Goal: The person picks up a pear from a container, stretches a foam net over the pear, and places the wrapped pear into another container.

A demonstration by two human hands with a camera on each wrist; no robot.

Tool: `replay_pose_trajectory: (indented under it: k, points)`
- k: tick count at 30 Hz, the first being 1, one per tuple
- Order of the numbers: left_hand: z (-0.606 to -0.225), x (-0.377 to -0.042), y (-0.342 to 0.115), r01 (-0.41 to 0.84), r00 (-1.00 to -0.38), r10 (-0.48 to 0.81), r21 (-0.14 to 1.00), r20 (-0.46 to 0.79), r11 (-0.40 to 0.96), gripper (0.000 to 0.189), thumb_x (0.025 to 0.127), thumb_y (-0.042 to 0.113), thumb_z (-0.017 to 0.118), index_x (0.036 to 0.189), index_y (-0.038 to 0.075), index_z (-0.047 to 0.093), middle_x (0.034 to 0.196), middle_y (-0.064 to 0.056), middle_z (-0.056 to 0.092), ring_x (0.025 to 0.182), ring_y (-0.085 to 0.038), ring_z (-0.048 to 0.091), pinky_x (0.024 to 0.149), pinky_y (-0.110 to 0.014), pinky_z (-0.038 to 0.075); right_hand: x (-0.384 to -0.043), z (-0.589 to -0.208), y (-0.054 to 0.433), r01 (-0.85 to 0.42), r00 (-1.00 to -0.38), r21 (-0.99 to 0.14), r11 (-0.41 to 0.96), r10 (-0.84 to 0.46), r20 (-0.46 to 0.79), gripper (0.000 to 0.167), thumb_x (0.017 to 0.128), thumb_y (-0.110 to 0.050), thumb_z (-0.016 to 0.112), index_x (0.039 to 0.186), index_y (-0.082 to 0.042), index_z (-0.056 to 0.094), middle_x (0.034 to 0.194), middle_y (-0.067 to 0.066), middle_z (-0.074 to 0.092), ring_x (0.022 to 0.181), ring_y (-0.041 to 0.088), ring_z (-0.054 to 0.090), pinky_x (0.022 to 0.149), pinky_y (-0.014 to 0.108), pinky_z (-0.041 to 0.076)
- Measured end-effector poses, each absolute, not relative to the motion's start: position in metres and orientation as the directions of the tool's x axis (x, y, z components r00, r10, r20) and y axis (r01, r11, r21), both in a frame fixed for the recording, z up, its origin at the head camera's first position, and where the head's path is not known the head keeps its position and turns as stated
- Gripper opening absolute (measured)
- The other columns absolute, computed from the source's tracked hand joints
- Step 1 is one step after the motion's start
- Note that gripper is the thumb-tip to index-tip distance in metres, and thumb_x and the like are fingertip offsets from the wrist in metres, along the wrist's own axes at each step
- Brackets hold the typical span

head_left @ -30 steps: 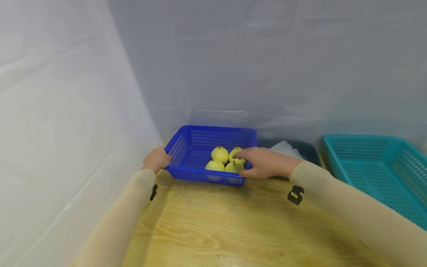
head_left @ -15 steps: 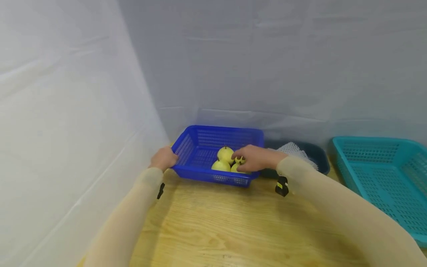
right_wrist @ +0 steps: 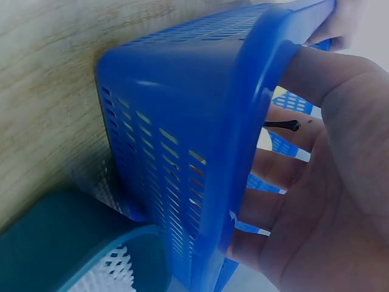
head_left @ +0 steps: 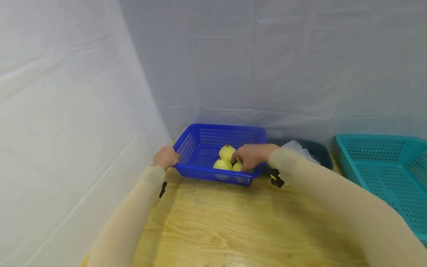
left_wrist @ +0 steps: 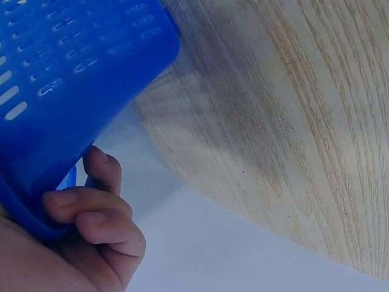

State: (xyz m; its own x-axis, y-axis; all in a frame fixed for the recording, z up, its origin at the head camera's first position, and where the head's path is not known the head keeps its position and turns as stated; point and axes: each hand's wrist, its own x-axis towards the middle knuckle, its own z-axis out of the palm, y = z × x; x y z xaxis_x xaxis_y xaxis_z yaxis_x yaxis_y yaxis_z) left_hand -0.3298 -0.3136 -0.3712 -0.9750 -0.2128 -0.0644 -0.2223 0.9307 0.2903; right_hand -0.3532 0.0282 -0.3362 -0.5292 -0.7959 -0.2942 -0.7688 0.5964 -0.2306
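A blue plastic basket (head_left: pixel 200 171) stands on the wooden table with several yellow-green pears in it, among them a back pear (head_left: pixel 227 152) and a front-left pear (head_left: pixel 222 164). My left hand (head_left: pixel 165 157) grips the basket's left rim; in the left wrist view its fingers (left_wrist: pixel 100 226) curl round that rim. Inside the basket at the right, my right hand (head_left: pixel 251 155) curls its thumb and fingers round a pear (head_left: pixel 237 167). The right wrist view shows a dark stem (right_wrist: pixel 283 125) by these fingers, while the basket rim hides most of the fruit.
Right of the basket sits a dark green bin (head_left: pixel 318 152) with white foam netting (head_left: pixel 295 145) in it. A larger teal basket (head_left: pixel 350 157) stands farther right. White sheeting (head_left: pixel 233 74) hangs behind and at the left. The wooden table (head_left: pixel 207 226) reaches toward me.
My right hand has moved left and down among the pears, and its fingers have drawn in round one. My left hand keeps its grip on the rim. The view has shifted slightly.
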Motion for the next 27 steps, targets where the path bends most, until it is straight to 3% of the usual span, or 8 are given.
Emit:
replay_pose_trajectory:
  k: [6,16,19,22,25,27]
  points:
    - [-0.371,-0.329,-0.314,-0.227,-0.974,-0.216,0.286,-0.068,0.931,0.024,0.097,0.025,0.053,0.094,0.003,0.06,0.086,-0.01,0.062,0.072,-0.022,0.058,0.058,-0.034,0.048,-0.356,-0.334,0.022,-0.757,-0.51,-0.242,0.608,-0.78,-0.363,0.045,0.091,-0.012,0.062,0.135,-0.019,0.062,0.11,0.0,0.062,0.086,0.016,0.052,0.072,0.03,0.043]
    - [-0.373,-0.33,-0.313,-0.234,-0.972,-0.223,0.276,-0.069,0.932,0.026,0.097,0.026,0.054,0.099,0.001,0.062,0.089,-0.011,0.063,0.075,-0.023,0.059,0.06,-0.036,0.049,-0.357,-0.335,0.016,-0.738,-0.502,-0.225,0.636,-0.74,-0.447,0.051,0.089,-0.002,0.056,0.136,-0.021,0.061,0.118,-0.003,0.06,0.087,0.016,0.053,0.066,0.028,0.041]
    - [-0.372,-0.329,-0.313,-0.24,-0.971,-0.231,0.275,-0.068,0.931,0.026,0.097,0.026,0.054,0.1,0.001,0.062,0.09,-0.011,0.063,0.075,-0.023,0.059,0.06,-0.036,0.049,-0.356,-0.336,0.014,-0.742,-0.508,-0.198,0.64,-0.73,-0.457,0.056,0.088,0.0,0.052,0.137,-0.025,0.061,0.124,-0.003,0.059,0.102,0.021,0.053,0.073,0.032,0.043]
    - [-0.371,-0.328,-0.312,-0.244,-0.97,-0.234,0.285,-0.068,0.927,0.026,0.097,0.025,0.054,0.1,0.001,0.062,0.09,-0.012,0.064,0.075,-0.023,0.06,0.06,-0.036,0.049,-0.356,-0.338,0.014,-0.748,-0.514,-0.175,0.64,-0.726,-0.457,0.059,0.088,0.001,0.05,0.138,-0.029,0.06,0.134,-0.004,0.058,0.129,0.027,0.046,0.089,0.04,0.042]
    - [-0.37,-0.328,-0.311,-0.242,-0.97,-0.232,0.291,-0.069,0.926,0.026,0.097,0.024,0.053,0.101,0.001,0.062,0.092,-0.012,0.065,0.076,-0.024,0.06,0.062,-0.037,0.05,-0.358,-0.34,0.016,-0.756,-0.51,-0.171,0.631,-0.733,-0.45,0.057,0.089,-0.001,0.05,0.138,-0.029,0.061,0.137,-0.006,0.058,0.137,0.028,0.041,0.099,0.046,0.038]
    - [-0.369,-0.327,-0.311,-0.24,-0.971,-0.23,0.292,-0.068,0.926,0.026,0.097,0.025,0.053,0.102,0.0,0.063,0.093,-0.013,0.065,0.078,-0.024,0.06,0.064,-0.038,0.05,-0.358,-0.341,0.017,-0.766,-0.501,-0.176,0.618,-0.746,-0.438,0.055,0.09,-0.002,0.051,0.137,-0.029,0.062,0.134,-0.006,0.06,0.132,0.026,0.045,0.1,0.047,0.037]
